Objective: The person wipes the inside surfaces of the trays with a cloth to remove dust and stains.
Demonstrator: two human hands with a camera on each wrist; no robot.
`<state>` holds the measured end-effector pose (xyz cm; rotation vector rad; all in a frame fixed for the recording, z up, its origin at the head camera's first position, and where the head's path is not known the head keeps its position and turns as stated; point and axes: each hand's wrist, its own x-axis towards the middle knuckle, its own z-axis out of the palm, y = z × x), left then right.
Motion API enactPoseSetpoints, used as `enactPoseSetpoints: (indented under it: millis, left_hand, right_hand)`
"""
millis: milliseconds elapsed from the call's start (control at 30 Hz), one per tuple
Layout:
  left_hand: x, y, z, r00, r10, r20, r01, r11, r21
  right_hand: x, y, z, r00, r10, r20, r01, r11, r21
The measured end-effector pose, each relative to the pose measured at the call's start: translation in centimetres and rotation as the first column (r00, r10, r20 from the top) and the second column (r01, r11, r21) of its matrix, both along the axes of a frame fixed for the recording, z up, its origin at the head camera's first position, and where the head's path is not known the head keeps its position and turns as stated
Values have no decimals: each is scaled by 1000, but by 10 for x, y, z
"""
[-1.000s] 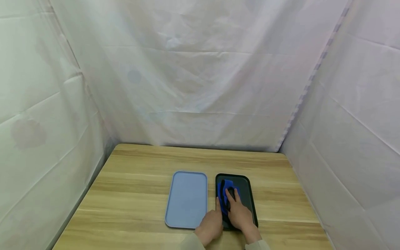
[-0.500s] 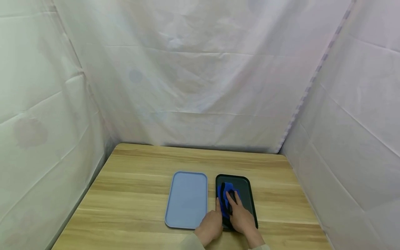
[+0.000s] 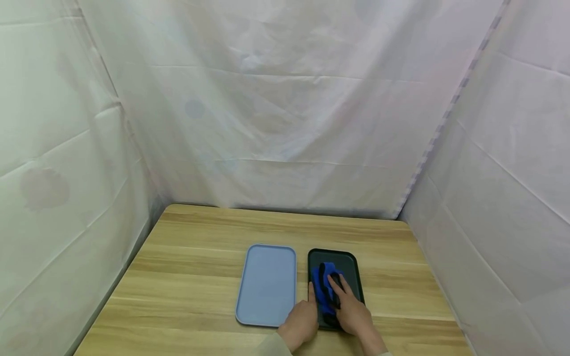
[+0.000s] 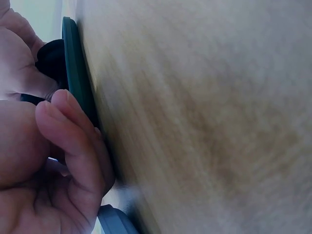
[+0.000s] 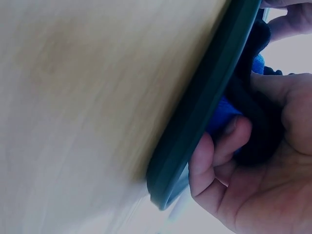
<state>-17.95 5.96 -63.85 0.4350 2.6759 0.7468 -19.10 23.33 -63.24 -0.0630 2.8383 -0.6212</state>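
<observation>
Gripping the blue-and-black cloth (image 3: 326, 289) on the dark tray (image 3: 349, 265), the right hand (image 3: 353, 312) is risking dragging the tray if the left hand (image 3: 299, 319), index straight at the left rim, grip unclear, is bracing lightly.

Creased white sheeting (image 3: 267, 113) on three sides of a wood-grain table (image 3: 191, 277).

My right hand (image 3: 354, 312) has slid the blue-and-black fabric piece (image 3: 324, 291) nearer me and rightward on the dark-green rectangular tray (image 3: 351, 267)

Creased white sheeting (image 3: 285, 113) behind and beside wood-grain table (image 3: 187, 277).
</observation>
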Motion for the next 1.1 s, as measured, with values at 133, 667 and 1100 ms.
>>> enactPoseSetpoints:
  millis: [133,667,1100]
  left_hand:
    - [0,1,-1,1000,5,-5,-5,1000,-10]
    - [2,2,-2,999,16,-29,-16,1000,-2]
    - [2,4,-2,1000,29,-9,-29,999,-21]
  right_hand:
    - [1,5,1,1000,2,-4,-2,1000,1]
    - [2,18,3,999,-41,9,41,999,6]
    - [-2,17,-1,997,-79,9,79,996,32]
